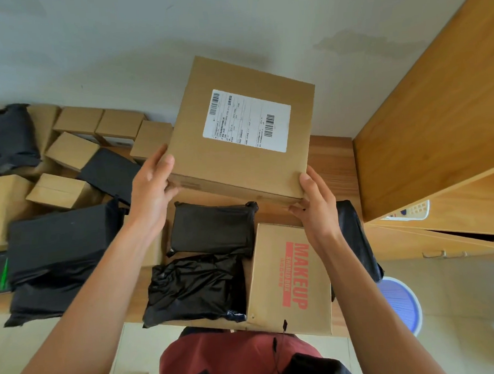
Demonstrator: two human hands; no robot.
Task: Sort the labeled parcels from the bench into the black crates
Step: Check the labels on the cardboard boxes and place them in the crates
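I hold a large flat cardboard box (pixel 238 147) lifted and tilted above the wooden bench (pixel 332 165), its white shipping label (pixel 246 120) facing me. My left hand (pixel 151 189) grips the box's near left corner, thumb on top. My right hand (pixel 315 203) grips the near right corner, thumb on the top face, fingers curled under the edge. Below the box lie two black plastic-wrapped parcels (pixel 213 228) (pixel 196 286) and a carton printed MAKEUP (pixel 290 276). No black crate shows in view.
Several small brown boxes (pixel 99 123) and more black bags (pixel 57 254) crowd the bench's left side. A wooden cabinet (pixel 436 114) rises at the right, with a white basket (pixel 413 211) inside it. A blue stool (pixel 400 301) stands on the floor by the bench's right end.
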